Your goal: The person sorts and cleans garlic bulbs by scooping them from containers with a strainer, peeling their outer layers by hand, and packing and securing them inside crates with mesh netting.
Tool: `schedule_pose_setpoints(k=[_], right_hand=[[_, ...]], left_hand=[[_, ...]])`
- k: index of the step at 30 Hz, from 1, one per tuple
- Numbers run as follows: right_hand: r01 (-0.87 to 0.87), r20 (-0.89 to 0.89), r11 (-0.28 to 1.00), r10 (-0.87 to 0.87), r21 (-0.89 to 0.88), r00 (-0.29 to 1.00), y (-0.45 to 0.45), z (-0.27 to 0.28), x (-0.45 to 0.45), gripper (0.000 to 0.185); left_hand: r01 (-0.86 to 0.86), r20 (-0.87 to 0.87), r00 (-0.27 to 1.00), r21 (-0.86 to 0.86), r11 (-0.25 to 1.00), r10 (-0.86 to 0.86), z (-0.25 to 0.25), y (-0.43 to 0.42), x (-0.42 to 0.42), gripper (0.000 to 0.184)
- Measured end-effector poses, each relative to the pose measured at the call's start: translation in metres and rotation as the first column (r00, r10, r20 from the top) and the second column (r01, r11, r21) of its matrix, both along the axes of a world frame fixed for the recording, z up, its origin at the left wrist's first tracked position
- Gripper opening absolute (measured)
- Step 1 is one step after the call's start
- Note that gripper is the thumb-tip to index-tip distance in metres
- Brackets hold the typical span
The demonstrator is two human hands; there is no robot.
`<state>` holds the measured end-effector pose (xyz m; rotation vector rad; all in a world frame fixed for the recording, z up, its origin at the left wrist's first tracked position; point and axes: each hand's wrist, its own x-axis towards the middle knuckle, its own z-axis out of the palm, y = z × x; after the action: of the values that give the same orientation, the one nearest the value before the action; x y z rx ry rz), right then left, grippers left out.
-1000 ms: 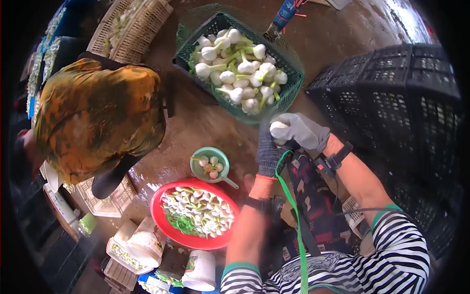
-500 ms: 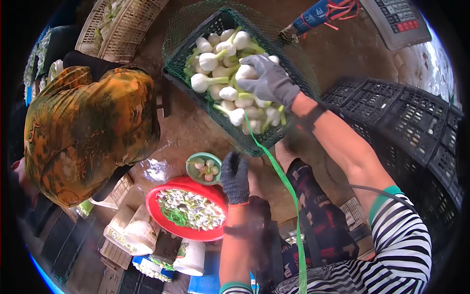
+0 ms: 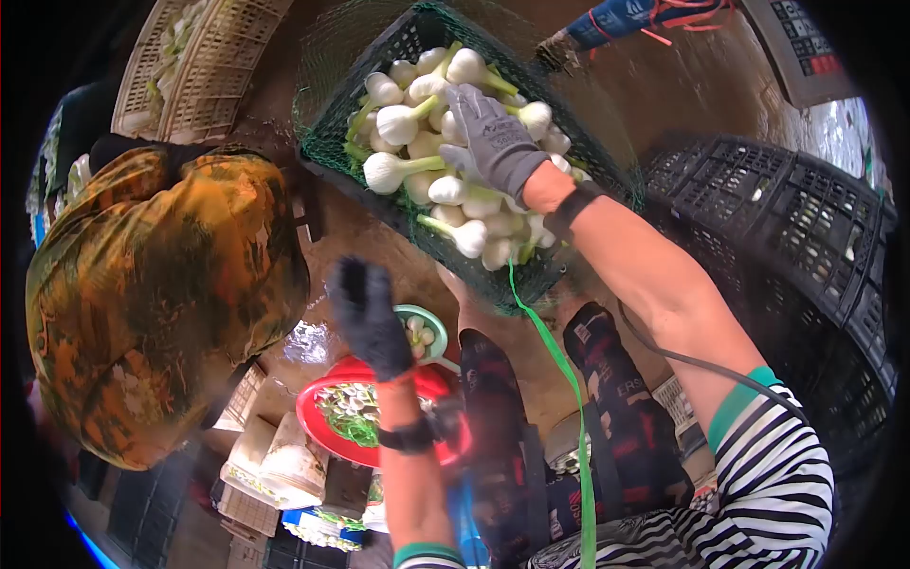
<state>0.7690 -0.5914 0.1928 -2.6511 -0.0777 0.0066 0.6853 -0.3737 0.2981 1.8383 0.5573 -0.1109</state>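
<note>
A black crate (image 3: 336, 161) lined with green netting holds a heap of white garlic bulbs (image 3: 387, 173) with trimmed green stems. My right hand (image 3: 493, 140), in a grey glove, rests on the heap with its fingers stretched across the bulbs; what lies under the palm is hidden. My left hand (image 3: 368, 318), in a dark glove, hovers left of the crate, above the floor and close to a small green bowl (image 3: 444, 332) of bulbs. Motion smears its fingers. A green strap (image 3: 559, 356) runs from the crate's near end down towards my body.
A red basin (image 3: 313, 422) of small garlic pieces stands below my left hand. At the left a person in a camouflage top (image 3: 171, 294) bends over. Stacked black crates (image 3: 758, 204) line the right side, with a scale (image 3: 806, 47) behind. Pale baskets (image 3: 213, 76) stand at the upper left.
My left hand has moved left and up, away from my legs. My right hand has shifted slightly left and up over the garlic, its fingers now straighter. The view has shifted a little.
</note>
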Motion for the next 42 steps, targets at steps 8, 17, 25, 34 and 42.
schedule_pose_setpoints(k=[8,17,25,34,42], right_hand=[[0.64,0.121,0.752,-0.658,0.16,0.743,-0.093,0.103,-0.131,0.068],[0.816,-0.787,-0.202,-0.465,0.541,0.406,-0.048,0.054,-0.212,0.09],[0.758,-0.884,-0.499,-0.415,0.42,0.216,-0.029,0.018,-0.215,0.023],[0.648,-0.795,-0.593,-0.605,0.479,0.034,-0.004,-0.008,-0.212,0.027],[0.527,-0.784,-0.677,-0.62,0.515,-0.03,-0.006,0.059,-0.297,0.027]], left_hand=[[0.483,0.116,0.78,0.512,0.71,-0.615,-0.043,0.029,0.193,0.102],[0.608,-0.007,0.776,0.273,0.746,-0.63,-0.058,-0.024,0.218,0.046],[0.726,-0.194,0.584,0.56,0.4,-0.788,-0.152,0.014,0.283,0.05],[0.649,-0.275,0.708,-0.108,0.753,-0.65,-0.137,-0.03,0.28,0.035],[0.418,-0.325,0.82,-0.221,0.881,-0.47,-0.056,-0.041,0.173,0.026]])
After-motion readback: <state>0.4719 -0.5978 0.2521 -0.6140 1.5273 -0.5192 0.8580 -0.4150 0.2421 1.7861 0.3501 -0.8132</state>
